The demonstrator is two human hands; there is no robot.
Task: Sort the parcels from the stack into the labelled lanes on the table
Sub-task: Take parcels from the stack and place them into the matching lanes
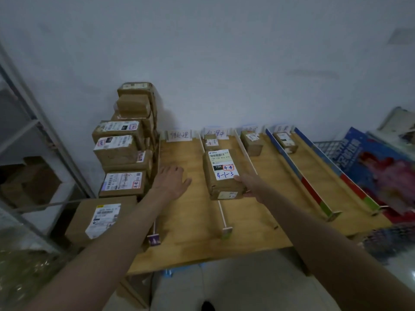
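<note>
A brown parcel (221,176) with a white label marked "4-1-3" sits in the second lane of the wooden table (190,221). My right hand (249,184) grips its near right corner, thumb on the label. My left hand (171,179) hovers flat and open over the first lane, touching nothing that I can see. The stack of brown parcels (125,144) rises at the table's left against the wall. Single small parcels lie at the far ends of the second lane (211,142), third lane (252,142) and fourth lane (285,141).
White paper lane labels (179,135) stand along the wall. Thin dividers (221,207) separate the lanes. A large box (98,218) sits low at the left, beside a metal shelf frame (40,122). Blue printed packaging (377,167) and a wire basket (329,149) crowd the right.
</note>
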